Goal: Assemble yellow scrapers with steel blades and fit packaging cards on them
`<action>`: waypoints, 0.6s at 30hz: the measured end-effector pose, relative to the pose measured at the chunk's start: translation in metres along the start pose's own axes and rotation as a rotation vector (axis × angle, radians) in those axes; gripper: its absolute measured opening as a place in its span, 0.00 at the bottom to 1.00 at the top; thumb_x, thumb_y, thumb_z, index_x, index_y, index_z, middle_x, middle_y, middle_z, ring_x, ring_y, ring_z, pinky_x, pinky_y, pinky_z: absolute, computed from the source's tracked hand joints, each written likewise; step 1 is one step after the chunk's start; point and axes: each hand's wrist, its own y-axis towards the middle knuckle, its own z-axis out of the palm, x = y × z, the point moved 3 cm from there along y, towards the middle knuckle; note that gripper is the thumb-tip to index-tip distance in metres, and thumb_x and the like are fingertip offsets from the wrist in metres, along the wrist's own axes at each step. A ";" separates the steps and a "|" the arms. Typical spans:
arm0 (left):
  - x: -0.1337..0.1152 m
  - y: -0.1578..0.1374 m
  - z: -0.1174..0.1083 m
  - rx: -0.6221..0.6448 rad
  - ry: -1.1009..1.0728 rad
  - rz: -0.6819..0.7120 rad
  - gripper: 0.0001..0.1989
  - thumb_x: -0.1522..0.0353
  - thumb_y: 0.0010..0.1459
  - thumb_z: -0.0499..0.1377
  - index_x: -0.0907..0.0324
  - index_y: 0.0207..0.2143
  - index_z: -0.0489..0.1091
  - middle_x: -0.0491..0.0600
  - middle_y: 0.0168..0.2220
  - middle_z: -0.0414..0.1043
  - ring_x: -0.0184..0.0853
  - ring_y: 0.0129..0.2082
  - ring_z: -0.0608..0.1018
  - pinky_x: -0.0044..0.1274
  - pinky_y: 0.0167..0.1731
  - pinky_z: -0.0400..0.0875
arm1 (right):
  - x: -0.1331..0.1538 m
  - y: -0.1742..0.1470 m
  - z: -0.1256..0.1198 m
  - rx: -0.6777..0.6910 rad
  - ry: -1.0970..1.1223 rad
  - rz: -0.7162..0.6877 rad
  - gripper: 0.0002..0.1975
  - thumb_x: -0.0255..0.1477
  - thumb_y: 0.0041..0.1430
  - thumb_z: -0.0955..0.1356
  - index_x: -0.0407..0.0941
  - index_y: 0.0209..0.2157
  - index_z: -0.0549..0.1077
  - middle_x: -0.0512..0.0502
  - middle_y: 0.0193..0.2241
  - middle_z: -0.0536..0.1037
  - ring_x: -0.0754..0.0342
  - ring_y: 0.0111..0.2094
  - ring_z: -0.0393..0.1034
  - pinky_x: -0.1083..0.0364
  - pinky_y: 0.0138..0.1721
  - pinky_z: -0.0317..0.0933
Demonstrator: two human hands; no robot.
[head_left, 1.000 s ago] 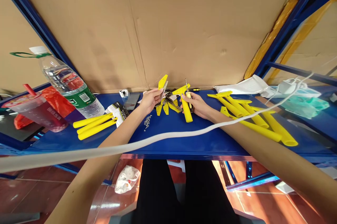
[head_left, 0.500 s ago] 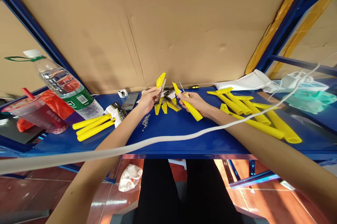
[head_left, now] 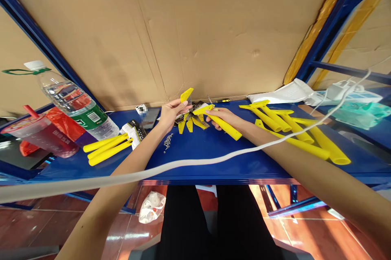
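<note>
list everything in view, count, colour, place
Table: 1, blue, centre
Loose fins: several, yellow, mid-table
Metal bits: many, silver, left of centre
Tubes: 3, yellow, table left
Right handles: several, yellow, table right
Screwdriver: 1, yellow-black, table rear
Packets: 2 at least, black-white, left and middle
Bottle: 1, clear, left
Cup: 1, red, far left
Red bag: 1, red, beside bottle
White bag: 1, white, rear right
Teal bag: 1, teal, far right
Cable: 1, white, across front
Cardboard: several, brown, behind
Floor bag: 1, whitish, on floor
Fin: 1, yellow, in left hand
Handle: 1, yellow, in right hand
Legs: 2, black-clad, below
Hands: 2, bare, over table
</note>
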 end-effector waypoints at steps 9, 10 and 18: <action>-0.023 -0.017 0.016 0.379 0.281 0.116 0.10 0.69 0.49 0.84 0.55 0.35 0.91 0.55 0.46 0.91 0.46 0.51 0.89 0.31 0.54 0.83 | 0.002 -0.002 0.003 0.208 0.021 0.124 0.20 0.48 0.67 0.81 0.46 0.43 0.82 0.47 0.30 0.83 0.61 0.14 0.62 0.59 0.13 0.57; -0.025 -0.019 0.017 0.423 0.309 0.125 0.10 0.69 0.50 0.83 0.54 0.35 0.91 0.55 0.47 0.91 0.48 0.52 0.89 0.32 0.55 0.83 | 0.003 -0.003 0.003 0.211 0.015 0.133 0.20 0.47 0.66 0.81 0.46 0.43 0.82 0.48 0.29 0.83 0.61 0.14 0.62 0.60 0.13 0.57; -0.025 -0.026 0.022 0.593 0.384 0.111 0.10 0.67 0.52 0.83 0.52 0.38 0.93 0.58 0.50 0.91 0.55 0.56 0.90 0.40 0.58 0.85 | 0.007 -0.013 0.007 0.328 -0.113 0.147 0.24 0.49 0.58 0.85 0.43 0.35 0.83 0.45 0.25 0.81 0.58 0.14 0.66 0.57 0.14 0.60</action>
